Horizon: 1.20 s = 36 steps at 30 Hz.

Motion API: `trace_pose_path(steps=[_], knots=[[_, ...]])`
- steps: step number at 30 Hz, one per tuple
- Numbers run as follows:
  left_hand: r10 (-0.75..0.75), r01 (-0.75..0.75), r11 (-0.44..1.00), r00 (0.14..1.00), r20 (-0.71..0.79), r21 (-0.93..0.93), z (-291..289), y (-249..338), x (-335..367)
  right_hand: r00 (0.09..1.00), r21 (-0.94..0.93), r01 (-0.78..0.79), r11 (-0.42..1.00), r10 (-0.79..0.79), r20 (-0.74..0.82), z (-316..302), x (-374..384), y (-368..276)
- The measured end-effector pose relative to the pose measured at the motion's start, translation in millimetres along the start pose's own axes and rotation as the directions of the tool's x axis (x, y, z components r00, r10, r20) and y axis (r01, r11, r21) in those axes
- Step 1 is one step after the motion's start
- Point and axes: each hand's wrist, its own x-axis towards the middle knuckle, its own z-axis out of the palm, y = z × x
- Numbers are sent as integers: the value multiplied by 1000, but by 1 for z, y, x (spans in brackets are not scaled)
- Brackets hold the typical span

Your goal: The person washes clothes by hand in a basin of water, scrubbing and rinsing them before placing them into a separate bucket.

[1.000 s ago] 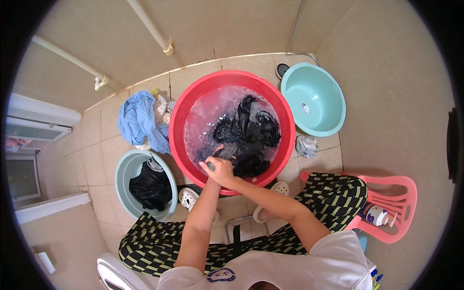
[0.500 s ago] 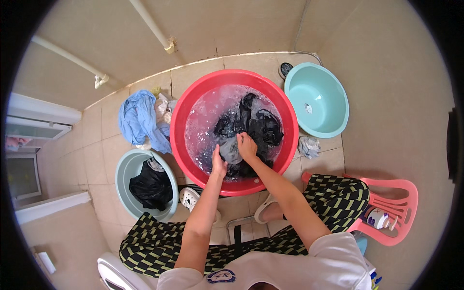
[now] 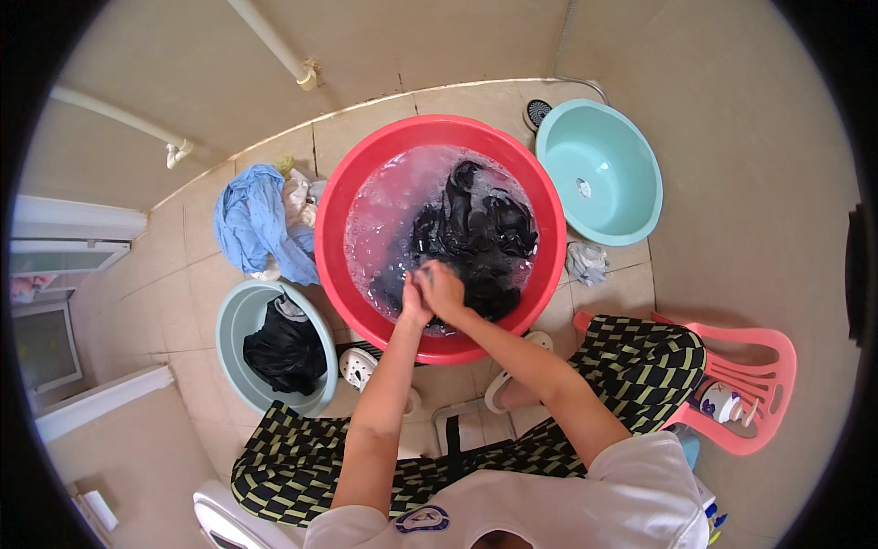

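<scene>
A large red basin (image 3: 331, 274) holds sudsy water and a soaked heap of black clothes (image 3: 480, 224). Over its near part, my left hand (image 3: 415, 304) and my right hand (image 3: 443, 289) are pressed together, just left of the black cloth. The right hand wraps across the left one, and the fingers of both are closed. What lies between them is mostly hidden; only a small greyish patch shows at the fingertips. The grey cloth seen earlier cannot be made out in the water.
At the left, a pale blue basin (image 3: 226, 352) contains dark clothes (image 3: 285, 352), with blue laundry (image 3: 253, 220) on the tiles behind it. An aqua basin (image 3: 604, 224) stands at the right beside a crumpled grey cloth (image 3: 586, 263). A pink chair (image 3: 773, 389) holds a white pump bottle (image 3: 720, 403).
My hands, apart around a grey cloth before, have come together. The right hand moved left and down onto the left hand, and the grey cloth has gone from sight.
</scene>
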Motion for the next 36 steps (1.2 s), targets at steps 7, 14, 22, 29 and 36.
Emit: trace_pose_path(steps=[7, 14, 22, 29, 36], knots=[[351, -80, 903, 703, 618, -422, -87, -41, 28, 928, 267, 371, 889, -361, -89, -20, -45, -77], [90, -72, 981, 991, 95, -180, 14, -1, 7, 872, 10, 431, 902, -414, -261, -19, 5, -13], [231, -226, 973, 958, -168, 52, 30, 20, -31, 979, -125, 161, 979, -174, -101, -17, 47, 20], [263, -209, 957, 918, -297, 202, 0, 18, -15, 867, -174, 355, 918, -254, 428, -14, 32, 57], [136, -122, 988, 977, -162, 89, 18, 13, -19, 1000, -279, 6, 960, -5, 5, 4, 30, 35]])
